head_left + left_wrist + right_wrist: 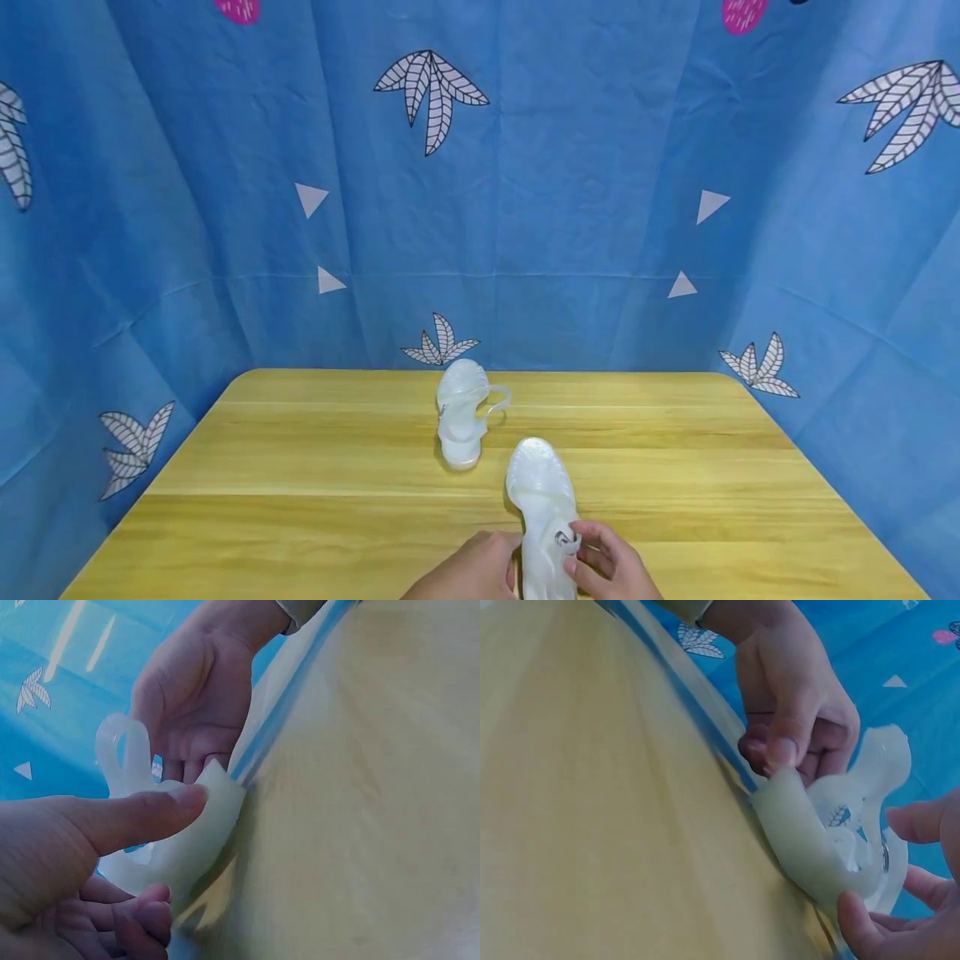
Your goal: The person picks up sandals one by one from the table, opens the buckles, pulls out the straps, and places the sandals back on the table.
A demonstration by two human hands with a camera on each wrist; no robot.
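A translucent white sandal (542, 483) lies near the table's front, its toe pointing away from me. My left hand (480, 567) grips it along its left side, with the thumb (782, 752) pressed on the heel end in the right wrist view. At the right side, my right hand (611, 562) has thumb and forefinger about the small strap beside the metal buckle (562, 538). A loose strap loop (124, 754) rises from the sandal in the left wrist view. The heel end is cut off by the head view's lower edge.
The matching sandal (459, 425) lies farther back, slightly left, its ankle strap (501, 398) sticking out to the right. Both rest on a wood-grain table (315, 467). A blue patterned curtain (570, 183) hangs behind the table and along both sides.
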